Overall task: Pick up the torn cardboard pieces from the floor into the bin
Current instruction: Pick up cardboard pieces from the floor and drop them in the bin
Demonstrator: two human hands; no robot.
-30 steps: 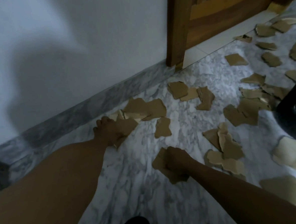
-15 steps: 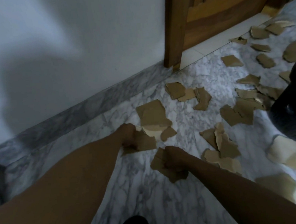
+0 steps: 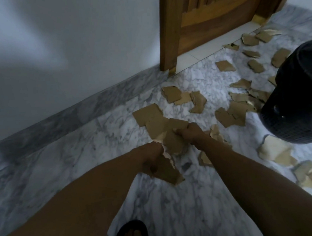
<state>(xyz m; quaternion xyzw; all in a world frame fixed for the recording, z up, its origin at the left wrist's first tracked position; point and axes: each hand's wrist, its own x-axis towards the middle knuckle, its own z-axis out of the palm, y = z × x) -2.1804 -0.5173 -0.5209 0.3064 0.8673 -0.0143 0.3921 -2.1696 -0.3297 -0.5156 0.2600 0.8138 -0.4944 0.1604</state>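
Fingers (image 3: 180,130) of the right hand (image 3: 192,134) are curled tight round the near edge of a cardboard sheaf (image 3: 157,124), which fans up and to the left from the grip; whether its far edge rests on the floor (image 3: 105,139) cannot be told. The left hand (image 3: 151,157) is likewise closed, its fingers wrapped on a torn piece (image 3: 166,172) that hangs down and to the right below the knuckles. Both hands sit close together, and the two held lots overlap between them. Beyond and to the right of the hands, loose pieces (image 3: 181,96) lie scattered on the marble floor, thickest toward the bin (image 3: 295,105), with several against its base. The bin is black mesh, upright, at the right edge of view, well apart from the left hand and nearer the right. More pieces lie along the threshold of the wooden door (image 3: 209,19) and by the right forearm. A white wall (image 3: 65,50) and grey skirting (image 3: 89,112) run along the left. A dark sandal (image 3: 131,234) shows at the bottom edge.
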